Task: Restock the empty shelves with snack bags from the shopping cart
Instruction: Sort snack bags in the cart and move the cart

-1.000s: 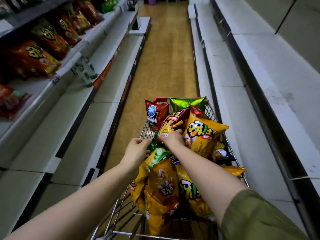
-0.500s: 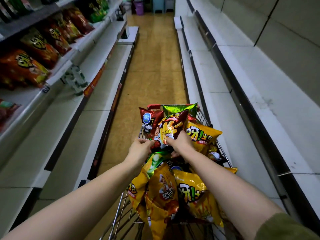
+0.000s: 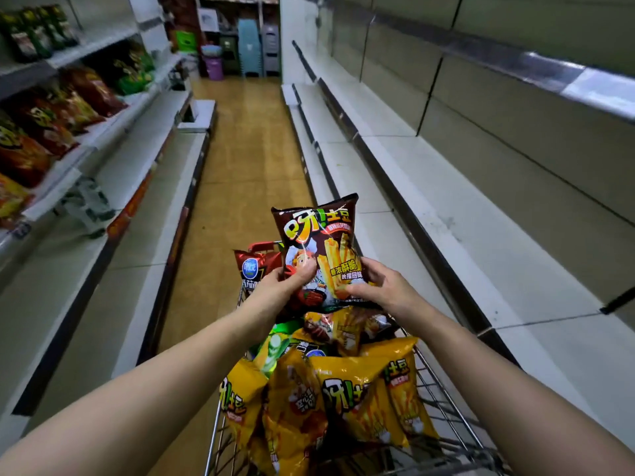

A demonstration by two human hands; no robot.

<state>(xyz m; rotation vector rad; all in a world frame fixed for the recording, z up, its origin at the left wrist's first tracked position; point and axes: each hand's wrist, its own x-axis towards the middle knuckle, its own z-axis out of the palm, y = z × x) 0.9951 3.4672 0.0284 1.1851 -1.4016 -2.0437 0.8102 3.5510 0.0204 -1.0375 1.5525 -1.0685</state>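
Note:
A dark brown snack bag (image 3: 321, 235) with fries printed on it stands upright above the wire shopping cart (image 3: 443, 396). My left hand (image 3: 275, 292) grips its lower left edge, thumb on the front. My right hand (image 3: 381, 288) holds its lower right edge. Beneath it the cart is piled with several yellow snack bags (image 3: 347, 393), a green bag (image 3: 275, 348) and a red bag (image 3: 252, 267) at the far end.
Bare white shelves (image 3: 481, 242) run along the right side of the aisle. On the left, upper shelves carry red and green snack bags (image 3: 68, 108), and the lower left shelves (image 3: 113, 269) are bare. Stacked plastic stools and a purple bucket (image 3: 214, 67) stand at the aisle's end.
Both hands lifted the dark brown bag up out of the cart's pile and turned it upright. The view tilted up toward the aisle's end.

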